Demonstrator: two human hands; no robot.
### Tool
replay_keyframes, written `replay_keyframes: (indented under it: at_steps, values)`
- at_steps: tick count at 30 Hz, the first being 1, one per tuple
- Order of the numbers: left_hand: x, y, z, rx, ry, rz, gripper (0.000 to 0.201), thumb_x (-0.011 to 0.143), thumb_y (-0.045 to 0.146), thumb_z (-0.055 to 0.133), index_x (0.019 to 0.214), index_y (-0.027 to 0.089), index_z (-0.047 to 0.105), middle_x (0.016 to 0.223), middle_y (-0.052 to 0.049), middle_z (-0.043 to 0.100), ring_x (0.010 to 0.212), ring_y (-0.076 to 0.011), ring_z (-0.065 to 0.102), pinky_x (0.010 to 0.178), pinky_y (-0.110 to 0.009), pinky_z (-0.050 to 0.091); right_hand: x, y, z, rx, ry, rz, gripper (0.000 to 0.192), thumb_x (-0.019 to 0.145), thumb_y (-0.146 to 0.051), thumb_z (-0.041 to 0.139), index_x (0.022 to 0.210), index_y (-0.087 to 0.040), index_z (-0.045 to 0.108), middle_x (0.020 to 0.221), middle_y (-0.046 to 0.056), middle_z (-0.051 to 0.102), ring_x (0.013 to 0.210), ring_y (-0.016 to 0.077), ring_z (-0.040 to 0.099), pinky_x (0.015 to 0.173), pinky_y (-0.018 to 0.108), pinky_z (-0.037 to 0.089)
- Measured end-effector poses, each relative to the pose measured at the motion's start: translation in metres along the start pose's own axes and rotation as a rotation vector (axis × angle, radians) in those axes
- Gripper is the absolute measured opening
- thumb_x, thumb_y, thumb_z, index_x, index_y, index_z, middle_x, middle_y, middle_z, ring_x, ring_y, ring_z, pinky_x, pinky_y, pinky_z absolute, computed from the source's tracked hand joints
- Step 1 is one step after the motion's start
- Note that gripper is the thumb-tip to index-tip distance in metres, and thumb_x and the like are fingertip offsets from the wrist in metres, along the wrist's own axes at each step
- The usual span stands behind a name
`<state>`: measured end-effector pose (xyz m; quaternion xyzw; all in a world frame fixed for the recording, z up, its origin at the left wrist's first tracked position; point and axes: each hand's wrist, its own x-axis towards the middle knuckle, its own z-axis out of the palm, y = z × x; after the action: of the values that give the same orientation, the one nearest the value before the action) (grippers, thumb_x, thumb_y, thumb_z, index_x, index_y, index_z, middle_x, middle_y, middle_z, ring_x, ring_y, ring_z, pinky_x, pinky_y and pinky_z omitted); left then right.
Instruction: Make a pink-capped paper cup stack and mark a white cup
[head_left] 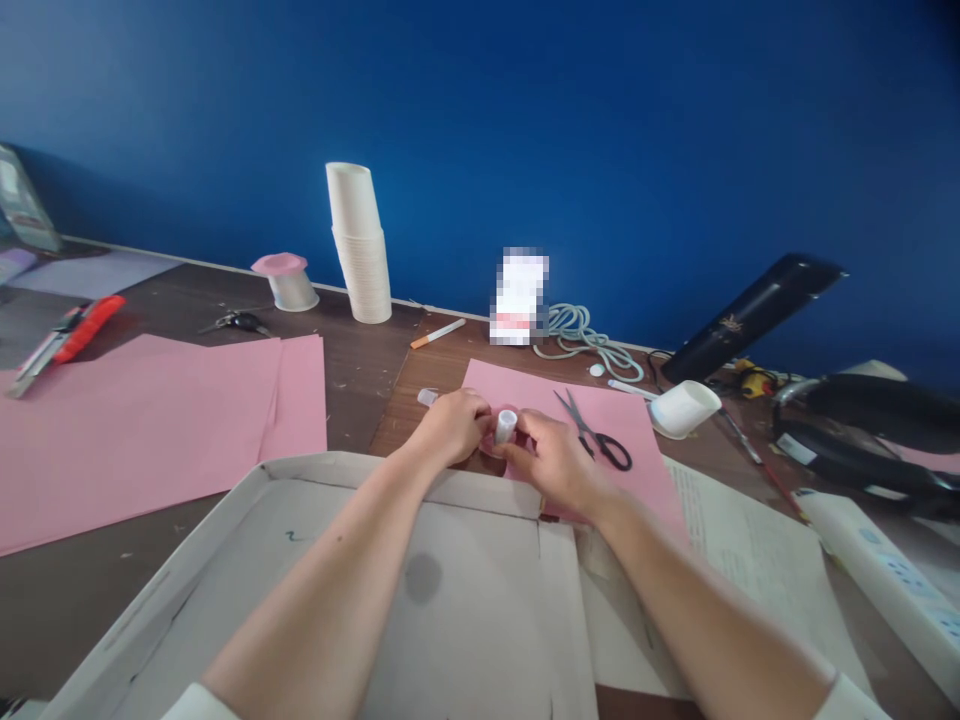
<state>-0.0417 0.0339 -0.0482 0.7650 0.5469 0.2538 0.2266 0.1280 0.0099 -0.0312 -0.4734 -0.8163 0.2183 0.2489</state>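
My left hand [452, 425] and my right hand [553, 460] meet over a pink paper sheet [645, 440] beyond a flat white cardboard box [300, 540]. Together they grip a small white cylinder [505, 426], which looks like a glue stick or small tube. The left fingers pinch one side and the right fingers the other. A small white cap [427, 397] lies just left of the left hand. Black-handled scissors [596, 432] rest on the pink sheet just right of my right hand.
Large pink sheets [142, 420] lie left. A stack of white cups [361, 245], a spool with a pink top [285, 280], keys [236, 322], a red cutter [67, 335], a tipped white cup [684, 408], coiled cable [585, 335], a power strip [885, 570] and printed paper [742, 540] surround.
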Motion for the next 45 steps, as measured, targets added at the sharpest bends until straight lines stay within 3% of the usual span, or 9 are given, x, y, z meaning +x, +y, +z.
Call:
replay_keyframes:
  at_steps: [11,16,22,25,33,45]
  values:
    - [0.002,0.0,-0.001,0.019,-0.003,0.003,0.022,0.076,0.018,0.048,0.057,0.018,0.06,0.073,-0.003,0.062,0.07,-0.0152,0.053,0.065,-0.026,0.038,0.002,0.0,0.001,-0.01,0.015,-0.056,0.015,0.082,-0.034,0.06,0.077,-0.019,0.059,0.075,0.0,0.06,0.07,0.0139,0.053,0.062,0.024,0.037]
    - [0.001,0.001,-0.001,0.021,-0.002,0.01,0.023,0.075,0.018,0.05,0.055,0.017,0.059,0.071,-0.003,0.061,0.069,-0.0151,0.053,0.064,-0.026,0.038,0.001,-0.001,0.0,0.008,-0.048,-0.037,0.015,0.081,-0.035,0.061,0.078,-0.02,0.062,0.073,-0.001,0.061,0.067,0.0137,0.054,0.059,0.024,0.038]
    - [0.0,0.002,-0.003,-0.054,-0.011,-0.041,0.021,0.078,0.024,0.053,0.061,0.017,0.063,0.075,-0.004,0.063,0.073,-0.0165,0.056,0.066,-0.026,0.039,0.002,0.006,-0.005,0.246,0.134,0.118,0.022,0.082,-0.035,0.059,0.098,-0.022,0.064,0.088,0.002,0.068,0.077,0.0161,0.062,0.069,0.027,0.046]
    - [0.001,0.004,-0.004,-0.057,-0.033,-0.057,0.022,0.08,0.024,0.052,0.064,0.017,0.064,0.077,-0.004,0.063,0.074,-0.0172,0.057,0.067,-0.027,0.04,0.002,0.01,-0.006,0.24,0.21,0.132,0.023,0.08,-0.034,0.061,0.099,-0.021,0.063,0.091,0.003,0.07,0.079,0.0172,0.064,0.072,0.029,0.048]
    - [0.0,0.003,-0.004,-0.017,-0.052,-0.04,0.025,0.082,0.023,0.047,0.063,0.016,0.062,0.075,-0.005,0.061,0.073,-0.0167,0.055,0.065,-0.027,0.038,0.007,0.007,-0.001,0.082,0.052,0.007,0.024,0.08,-0.024,0.061,0.104,-0.025,0.064,0.099,0.002,0.07,0.09,0.0183,0.063,0.079,0.029,0.046]
    - [0.001,0.002,-0.004,-0.013,-0.066,-0.023,0.025,0.08,0.019,0.047,0.057,0.016,0.058,0.072,-0.004,0.059,0.07,-0.0158,0.053,0.065,-0.027,0.037,0.005,0.003,-0.002,-0.075,0.023,-0.074,0.01,0.08,-0.026,0.062,0.089,-0.021,0.062,0.083,0.002,0.066,0.077,0.0167,0.057,0.069,0.026,0.038]
